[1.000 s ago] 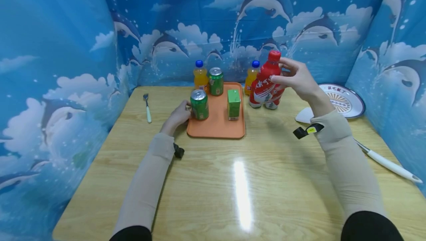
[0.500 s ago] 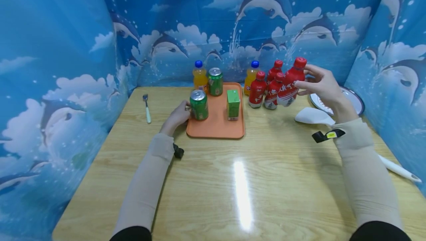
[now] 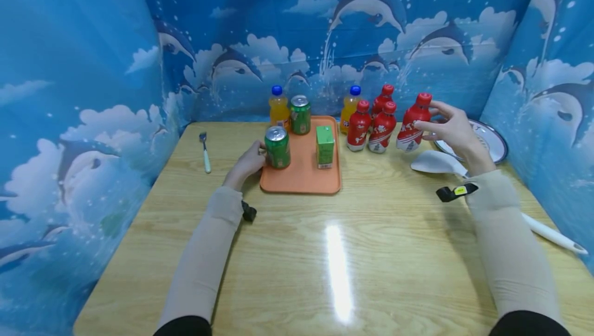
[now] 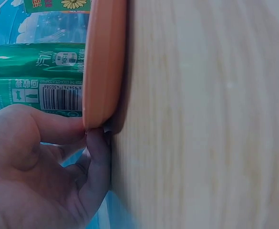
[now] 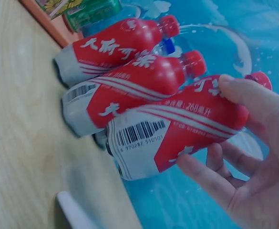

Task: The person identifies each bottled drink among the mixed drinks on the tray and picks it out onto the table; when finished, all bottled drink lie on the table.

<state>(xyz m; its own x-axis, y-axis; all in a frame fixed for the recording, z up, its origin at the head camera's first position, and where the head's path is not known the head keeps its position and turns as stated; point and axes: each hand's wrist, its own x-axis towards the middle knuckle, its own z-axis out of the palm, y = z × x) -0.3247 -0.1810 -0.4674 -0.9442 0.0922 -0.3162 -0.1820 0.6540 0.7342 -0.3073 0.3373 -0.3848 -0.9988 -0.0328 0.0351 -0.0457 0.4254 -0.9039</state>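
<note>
My right hand (image 3: 454, 129) grips a red-capped cola bottle (image 3: 412, 127) by its upper body, thumb on one side and fingers on the other. The bottle leans slightly; whether its base touches the table I cannot tell. To its left stand three more such red bottles (image 3: 382, 131), close together. My left hand (image 3: 250, 161) pinches the left edge of an orange tray (image 3: 301, 180), with the thumb at the rim and a finger under it in the left wrist view. On the tray are a green can (image 3: 277, 148), another green can (image 3: 300, 115) and a green carton (image 3: 325, 148).
An orange-drink bottle (image 3: 279, 108) stands behind the tray's left side, another orange-drink bottle (image 3: 349, 109) at its right back corner. A fork (image 3: 205, 153) lies at the left. On the right are a plate (image 3: 496, 143) and a white-handled turner (image 3: 433, 162). Dolphin-print curtains enclose the table.
My right hand has carried the red bottle rightward, away from the other red bottles, then lowered it to the table or close above it. My left hand stays at the tray's edge.
</note>
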